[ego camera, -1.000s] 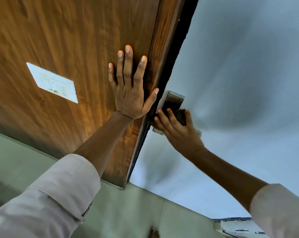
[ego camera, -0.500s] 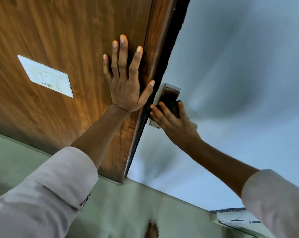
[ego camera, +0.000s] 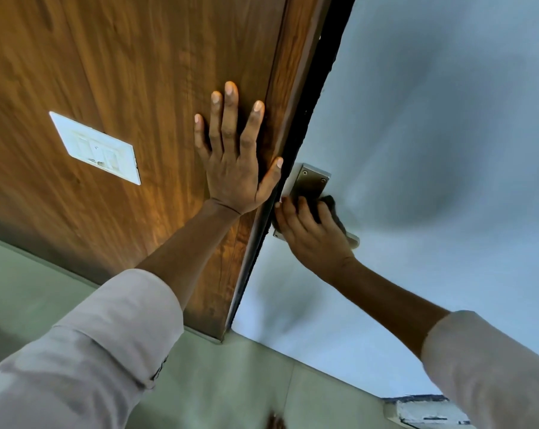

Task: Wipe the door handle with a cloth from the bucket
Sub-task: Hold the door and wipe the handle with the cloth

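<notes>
A metal door handle plate with two screws sits on the pale grey door, beside its dark edge. My right hand presses a dark cloth against the lower part of the plate, hiding the lever except its tip. My left hand lies flat with fingers spread on the brown wooden panel, just left of the door edge. The bucket is out of view.
A white switch plate is fixed to the wooden panel at the left. A pale green tiled floor runs below. A white object with dark trim stands at the bottom right.
My right hand has slid the cloth down and to the right along the handle plate, so more of the plate's top shows. My left hand stays flat on the panel.
</notes>
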